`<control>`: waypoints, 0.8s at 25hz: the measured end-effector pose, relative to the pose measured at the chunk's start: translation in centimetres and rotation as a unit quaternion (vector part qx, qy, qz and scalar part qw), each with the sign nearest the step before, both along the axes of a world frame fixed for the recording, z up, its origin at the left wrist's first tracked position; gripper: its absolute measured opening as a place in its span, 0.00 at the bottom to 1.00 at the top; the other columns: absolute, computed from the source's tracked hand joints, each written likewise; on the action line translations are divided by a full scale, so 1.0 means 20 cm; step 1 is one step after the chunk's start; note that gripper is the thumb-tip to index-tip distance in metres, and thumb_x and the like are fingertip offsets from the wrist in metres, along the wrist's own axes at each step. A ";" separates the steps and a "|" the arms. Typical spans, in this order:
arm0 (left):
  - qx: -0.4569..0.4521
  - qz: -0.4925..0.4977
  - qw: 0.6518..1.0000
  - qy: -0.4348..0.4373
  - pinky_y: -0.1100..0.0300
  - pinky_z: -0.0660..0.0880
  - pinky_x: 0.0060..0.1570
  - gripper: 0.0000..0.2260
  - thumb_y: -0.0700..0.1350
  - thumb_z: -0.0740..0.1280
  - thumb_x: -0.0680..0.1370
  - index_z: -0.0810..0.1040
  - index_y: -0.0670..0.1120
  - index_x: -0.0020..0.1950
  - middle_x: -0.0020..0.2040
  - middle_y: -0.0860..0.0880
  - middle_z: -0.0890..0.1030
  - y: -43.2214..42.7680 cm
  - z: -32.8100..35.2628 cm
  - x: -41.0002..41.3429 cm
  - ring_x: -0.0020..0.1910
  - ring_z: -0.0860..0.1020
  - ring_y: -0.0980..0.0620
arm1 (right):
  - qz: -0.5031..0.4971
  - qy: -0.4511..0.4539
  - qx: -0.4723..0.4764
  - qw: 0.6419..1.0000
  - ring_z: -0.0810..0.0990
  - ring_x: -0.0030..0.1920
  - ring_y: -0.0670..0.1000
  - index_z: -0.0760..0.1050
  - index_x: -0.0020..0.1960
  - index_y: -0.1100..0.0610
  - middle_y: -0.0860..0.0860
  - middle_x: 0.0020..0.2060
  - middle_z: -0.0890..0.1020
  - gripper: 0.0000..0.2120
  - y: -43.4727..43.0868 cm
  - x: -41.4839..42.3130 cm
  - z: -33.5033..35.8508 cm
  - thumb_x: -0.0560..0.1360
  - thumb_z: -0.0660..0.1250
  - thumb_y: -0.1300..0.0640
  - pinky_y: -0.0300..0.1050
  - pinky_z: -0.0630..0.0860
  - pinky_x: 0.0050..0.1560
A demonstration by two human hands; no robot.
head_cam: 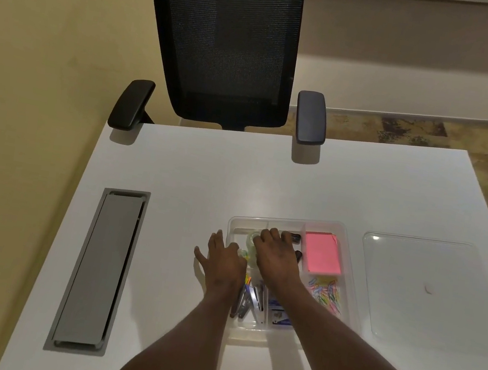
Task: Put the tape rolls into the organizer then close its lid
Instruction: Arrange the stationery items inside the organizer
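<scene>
A clear plastic organizer (350,243) lies open on the white table, split into compartments. Clear tape rolls (251,239) sit in its far left compartment, partly hidden by my hands. My right hand (275,258) rests palm down over that compartment, fingers curled onto a tape roll. My left hand (222,261) lies at the organizer's left edge with fingers spread, its thumb side touching another roll (243,253). The clear lid (421,286) lies flat on the table to the right of the organizer.
The organizer also holds pink sticky notes (321,253), coloured paper clips (326,294), binder clips and staplers (253,301). A grey cable hatch (98,267) is set into the table at left. A black mesh chair (227,41) stands at the far edge.
</scene>
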State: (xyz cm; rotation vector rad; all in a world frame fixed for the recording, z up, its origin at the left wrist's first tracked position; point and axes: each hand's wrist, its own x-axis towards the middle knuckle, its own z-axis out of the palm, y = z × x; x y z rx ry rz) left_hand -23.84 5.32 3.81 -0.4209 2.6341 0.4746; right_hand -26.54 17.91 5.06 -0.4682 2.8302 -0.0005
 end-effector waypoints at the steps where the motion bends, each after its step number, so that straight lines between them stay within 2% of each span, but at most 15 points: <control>1: 0.002 0.006 1.000 0.001 0.33 0.44 0.83 0.17 0.51 0.62 0.86 0.75 0.54 0.74 0.87 0.46 0.55 0.00 0.00 0.00 0.88 0.50 0.47 | 0.004 -0.002 0.007 1.000 0.78 0.56 0.58 0.80 0.55 0.58 0.54 0.51 0.82 0.13 0.00 0.00 0.01 0.70 0.72 0.63 0.54 0.72 0.60; 7: 0.013 0.023 1.000 0.017 0.35 0.45 0.84 0.11 0.53 0.64 0.85 0.79 0.54 0.67 0.85 0.46 0.59 0.02 0.01 -0.01 0.87 0.52 0.48 | 0.026 -0.016 0.004 1.000 0.75 0.62 0.60 0.76 0.61 0.59 0.57 0.56 0.83 0.16 0.00 0.00 -0.01 0.73 0.71 0.62 0.56 0.67 0.65; 10: 0.027 0.030 0.999 0.031 0.36 0.44 0.84 0.12 0.54 0.64 0.85 0.81 0.54 0.65 0.84 0.48 0.61 0.01 0.01 0.00 0.87 0.53 0.49 | 0.017 -0.022 -0.007 1.000 0.75 0.63 0.60 0.74 0.64 0.59 0.57 0.57 0.84 0.20 -0.01 0.02 -0.02 0.74 0.72 0.60 0.56 0.66 0.65; 12: 0.033 0.027 0.999 0.033 0.36 0.45 0.84 0.13 0.56 0.64 0.85 0.82 0.55 0.65 0.83 0.49 0.63 0.02 0.01 0.01 0.86 0.54 0.50 | 0.007 -0.017 -0.021 1.000 0.76 0.61 0.59 0.73 0.65 0.59 0.56 0.56 0.85 0.18 -0.01 0.03 -0.02 0.76 0.69 0.59 0.55 0.67 0.65; 15: 0.037 0.022 0.999 0.028 0.37 0.46 0.84 0.14 0.59 0.64 0.84 0.84 0.55 0.63 0.82 0.50 0.65 0.03 0.00 0.02 0.86 0.55 0.50 | 0.007 -0.003 -0.031 1.000 0.77 0.59 0.58 0.75 0.63 0.58 0.55 0.56 0.84 0.13 0.00 0.04 -0.03 0.78 0.66 0.59 0.55 0.68 0.65; 20: 0.049 0.042 0.998 0.027 0.35 0.47 0.83 0.14 0.56 0.63 0.84 0.86 0.54 0.61 0.81 0.49 0.66 0.04 -0.02 0.02 0.85 0.56 0.50 | 0.021 0.024 -0.035 0.999 0.78 0.55 0.57 0.80 0.53 0.58 0.54 0.51 0.84 0.07 0.03 0.07 -0.04 0.76 0.66 0.60 0.56 0.71 0.62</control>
